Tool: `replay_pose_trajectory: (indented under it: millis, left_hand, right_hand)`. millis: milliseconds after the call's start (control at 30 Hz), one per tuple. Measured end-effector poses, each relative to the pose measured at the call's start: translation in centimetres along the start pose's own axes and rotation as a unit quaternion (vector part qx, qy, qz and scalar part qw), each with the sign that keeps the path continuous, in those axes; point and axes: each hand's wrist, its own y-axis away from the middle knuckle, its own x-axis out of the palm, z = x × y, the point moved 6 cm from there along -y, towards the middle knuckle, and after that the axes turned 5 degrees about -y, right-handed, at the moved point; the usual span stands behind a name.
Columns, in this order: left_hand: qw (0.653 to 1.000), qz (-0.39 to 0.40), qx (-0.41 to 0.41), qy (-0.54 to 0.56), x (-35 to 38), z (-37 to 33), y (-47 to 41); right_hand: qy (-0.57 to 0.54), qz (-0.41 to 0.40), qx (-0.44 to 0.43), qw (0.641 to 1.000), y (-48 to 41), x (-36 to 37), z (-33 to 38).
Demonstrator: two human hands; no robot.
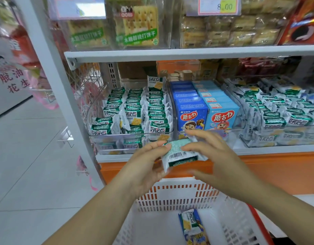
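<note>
Both my hands hold one small green-and-white cracker packet (179,154) in front of the lower shelf, barcode side facing me. My left hand (147,165) grips its left end with thumb on top. My right hand (212,156) pinches its right end with curled fingers. Straight below them stands a white plastic basket (170,195). A blue-and-white snack packet (193,227) lies on the basket's floor. Behind my hands a clear bin (106,137) holds several rows of the same green packets (133,110).
Two rows of blue snack boxes (205,112) fill the middle clear bin. More green-white packets (280,112) sit in the right bin. The upper shelf (188,53) carries cracker packs and a price tag (218,6). An orange base panel (276,170) runs under the shelf; tiled floor (28,156) lies left.
</note>
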Motion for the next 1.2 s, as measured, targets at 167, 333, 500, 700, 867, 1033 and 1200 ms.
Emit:
replay_pose_trajectory:
  millis: [167,333,500,700,867,1033,1200]
  left_hand:
    - [1.000,0.002,0.013,0.000,-0.9,-1.7,0.5]
    - [0.967,-0.098,0.164,-0.168,-4.8,-7.0,0.7]
    - [0.821,-0.304,0.344,-0.340,-9.4,-11.6,1.7]
    - [0.782,-0.363,0.359,-0.357,-13.4,-12.1,0.1]
    - [0.803,-0.382,0.332,-0.313,-15.1,-11.9,-0.9]
    - [0.819,-0.366,0.338,-0.284,-15.5,-11.9,-1.1]
    - [0.812,-0.380,0.344,-0.280,-16.1,-11.4,-0.9]
  right_hand:
    - [0.032,-0.100,-0.061,0.993,-3.0,-0.3,1.3]
    - [-0.018,-0.099,0.031,0.994,-8.3,0.0,0.4]
    - [0.018,-0.091,0.088,0.992,-15.4,1.4,-2.7]
    - [0.090,-0.063,0.189,0.976,-22.6,2.4,-7.8]
    - [0.081,0.018,0.222,0.971,-26.4,4.6,-11.8]
    - [0.292,-0.024,0.165,0.942,-27.3,4.1,-11.0]
    - [0.310,0.147,0.144,0.928,-25.3,6.6,-10.6]
